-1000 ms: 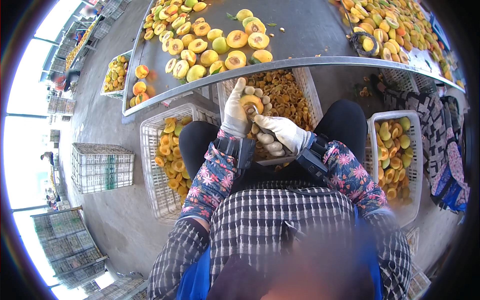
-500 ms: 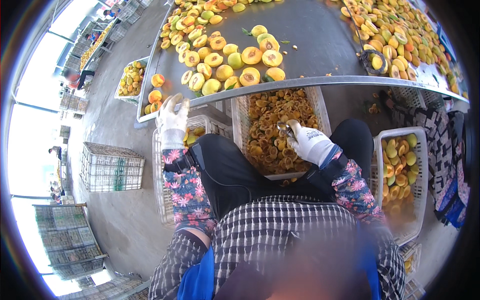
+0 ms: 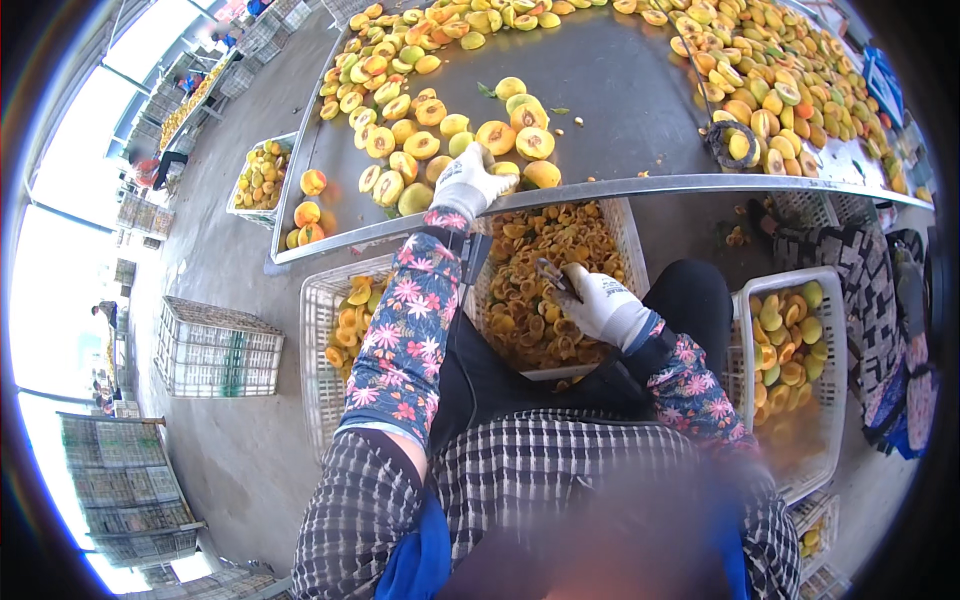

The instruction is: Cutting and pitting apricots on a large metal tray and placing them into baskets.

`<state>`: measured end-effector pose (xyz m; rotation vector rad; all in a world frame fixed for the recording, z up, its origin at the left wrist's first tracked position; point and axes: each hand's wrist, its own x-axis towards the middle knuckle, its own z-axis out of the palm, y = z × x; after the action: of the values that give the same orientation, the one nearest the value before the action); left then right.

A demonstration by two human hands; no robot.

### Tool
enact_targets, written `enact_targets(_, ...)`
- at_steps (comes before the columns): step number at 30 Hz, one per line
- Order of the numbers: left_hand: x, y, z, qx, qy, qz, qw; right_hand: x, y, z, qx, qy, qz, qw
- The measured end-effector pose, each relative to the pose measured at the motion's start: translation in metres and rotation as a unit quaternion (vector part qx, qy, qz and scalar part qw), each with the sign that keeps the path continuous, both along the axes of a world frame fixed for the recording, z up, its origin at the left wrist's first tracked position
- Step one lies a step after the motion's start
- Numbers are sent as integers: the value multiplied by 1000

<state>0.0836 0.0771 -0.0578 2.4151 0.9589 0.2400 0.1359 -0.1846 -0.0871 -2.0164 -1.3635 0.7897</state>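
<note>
My left hand (image 3: pixel 468 184), in a white glove, reaches over the table's near edge. Its fingers close around a halved yellow peach (image 3: pixel 508 170), partly hidden by the glove. Other peach halves (image 3: pixel 495 136) lie cut side up just beyond, with the reddish-brown middle showing. My right hand (image 3: pixel 600 305), also gloved, grips a small metal tool with a looped end (image 3: pixel 551 272). That hand hovers above a white crate (image 3: pixel 632 240) of small brownish-orange fruit scraps (image 3: pixel 525 310) between my knees.
The metal table (image 3: pixel 620 95) has a raised rim and a large peach pile (image 3: pixel 770 85) at right. Crates of peach halves stand by my left leg (image 3: pixel 318 345) and right leg (image 3: pixel 828 390). Stacked crates (image 3: pixel 220 350) are on the floor at left. Someone's patterned clothing shows at far right.
My left hand has moved right along the table edge, from open beside the corner to closed on a peach half. My right hand shifted slightly left and down, still holding the metal tool.
</note>
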Motion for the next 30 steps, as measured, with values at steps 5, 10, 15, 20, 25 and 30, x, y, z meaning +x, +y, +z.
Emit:
enact_targets(5,-23,-55,19,-436,-515,-3,738,-4,-1,3,226,109,-55,966)
enact_targets(10,-42,-95,6,-642,-512,11,570,-18,10,23,270,102,-67,955)
enact_targets(15,-43,-122,-7,-639,-516,57,567,-23,15,15,249,32,-97,963)
enact_targets(20,-41,-131,-7,-617,-520,106,582,-26,12,13,173,-85,-100,976)
enact_targets(25,-42,-131,-2,-590,-491,135,626,-28,10,12,136,-126,-74,980)
enact_targets(30,-42,-120,-15,-673,-512,30,533,-17,15,-5,209,-4,-100,973)
